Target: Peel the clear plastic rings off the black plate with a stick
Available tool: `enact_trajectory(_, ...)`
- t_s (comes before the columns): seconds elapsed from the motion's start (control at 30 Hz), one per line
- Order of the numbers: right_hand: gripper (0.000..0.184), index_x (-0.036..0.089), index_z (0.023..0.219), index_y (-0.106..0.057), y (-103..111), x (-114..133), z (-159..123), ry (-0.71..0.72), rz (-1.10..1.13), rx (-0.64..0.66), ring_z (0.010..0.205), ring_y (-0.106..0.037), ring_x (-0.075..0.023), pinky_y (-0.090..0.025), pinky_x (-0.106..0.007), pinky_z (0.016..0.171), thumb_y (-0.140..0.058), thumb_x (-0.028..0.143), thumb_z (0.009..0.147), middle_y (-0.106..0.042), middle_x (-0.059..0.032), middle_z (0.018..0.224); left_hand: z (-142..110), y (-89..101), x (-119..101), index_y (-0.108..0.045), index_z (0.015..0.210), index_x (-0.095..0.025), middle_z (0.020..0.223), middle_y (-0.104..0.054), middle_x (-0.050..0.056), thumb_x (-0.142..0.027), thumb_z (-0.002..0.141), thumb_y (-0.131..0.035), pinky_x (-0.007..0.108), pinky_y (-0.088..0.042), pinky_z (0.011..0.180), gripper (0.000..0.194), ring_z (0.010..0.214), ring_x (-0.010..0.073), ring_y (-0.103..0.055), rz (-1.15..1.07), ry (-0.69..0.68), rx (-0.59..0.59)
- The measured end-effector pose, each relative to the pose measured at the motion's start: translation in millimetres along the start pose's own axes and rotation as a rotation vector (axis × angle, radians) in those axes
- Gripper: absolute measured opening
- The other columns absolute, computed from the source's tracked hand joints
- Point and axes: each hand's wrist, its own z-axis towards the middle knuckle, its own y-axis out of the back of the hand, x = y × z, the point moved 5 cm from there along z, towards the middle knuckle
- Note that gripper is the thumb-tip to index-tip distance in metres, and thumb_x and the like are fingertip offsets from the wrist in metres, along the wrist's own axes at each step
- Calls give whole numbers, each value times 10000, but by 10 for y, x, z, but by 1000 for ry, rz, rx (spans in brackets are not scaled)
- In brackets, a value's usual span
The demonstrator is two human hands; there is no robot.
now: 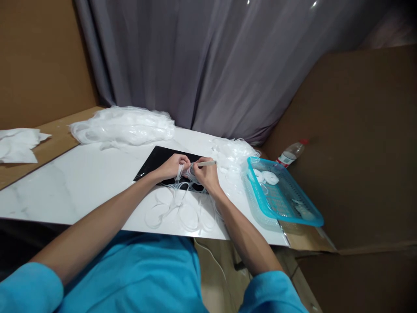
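Observation:
My left hand [174, 167] is closed, pinching a bundle of thin white cords [188, 213] over a black sheet [150, 161] on the table. Loops of the cord spill from my fingers toward the table's front edge. Close beside it, my right hand [208, 176] grips a slim pale pen-like tool [206, 163], its rear end pointing right. The tool's tip is hidden among the cords and fingers, so I cannot tell whether it touches them.
A clear plastic bag of white material [125, 126] lies at the back left of the marble-patterned table [48, 187]. More white cord [233, 150] lies right of the sheet. A blue basket [252, 184] holds white coils [269, 177]. Behind it leans a red-capped bottle [292, 153]. Cardboard walls flank both sides.

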Motion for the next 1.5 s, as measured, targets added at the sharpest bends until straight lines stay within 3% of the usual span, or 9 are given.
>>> enact_trajectory(0.2, 185, 167, 699, -745, 47, 46, 23, -24, -12, -36, 634, -665, -215, -462, -303, 617, -662, 253, 839, -732, -71, 660, 62, 66, 0, -750, 861, -148, 715, -734, 27, -364, 858, -839, 229, -492, 606, 233, 617, 144, -650, 69, -61, -44)
enact_trajectory(0.47, 266, 158, 834, -832, 91, -49, 76, -37, 158, 63, 698, -763, -212, -549, -264, 616, -656, 341, 912, -823, -78, 776, 27, 15, -38, -740, 906, -152, 831, -792, 88, -536, 885, -830, 276, -543, 664, 395, 700, 190, -719, 36, -85, -19)
enact_trajectory(0.7, 245, 183, 865, -855, 122, 62, 32, 15, 123, 57, 743, -778, -231, -575, -292, 668, -694, 356, 928, -845, -76, 817, 36, 44, -9, -753, 886, -146, 740, -729, 59, -624, 902, -801, 262, -510, 593, 480, 622, 167, -656, 58, -89, -60)
enact_trajectory(1.0, 206, 212, 828, -838, 60, 136, -33, 103, -13, 15, 798, -787, -256, -582, -345, 774, -694, 312, 937, -858, -82, 878, 9, 29, -15, -743, 888, -178, 814, -778, 63, -473, 944, -737, 278, -534, 678, 300, 729, 197, -715, 176, -144, -93)
enact_trajectory(1.13, 204, 199, 833, -839, 7, 152, -47, 126, -65, 11, 808, -786, -266, -573, -354, 788, -686, 289, 934, -853, -107, 896, -18, 23, -98, -746, 834, -190, 771, -752, 38, -348, 884, -765, 276, -490, 670, 167, 706, 183, -662, 262, -186, -153)
enact_trajectory(1.33, 193, 178, 736, -797, 10, 94, -16, 72, -87, 13, 649, -733, -229, -504, -290, 602, -667, 218, 872, -796, -94, 730, -22, 89, -148, -743, 818, -189, 774, -747, 11, -226, 875, -758, 279, -486, 686, 69, 709, 169, -653, 306, -220, -217)
enact_trajectory(1.5, 223, 153, 780, -816, 197, 14, 76, 35, -80, -26, 637, -733, -222, -497, -275, 574, -647, 264, 873, -804, -91, 734, 26, 181, -71, -716, 920, -157, 800, -713, -15, -317, 1011, -777, 285, -569, 702, 194, 696, 137, -668, 240, -182, -233)
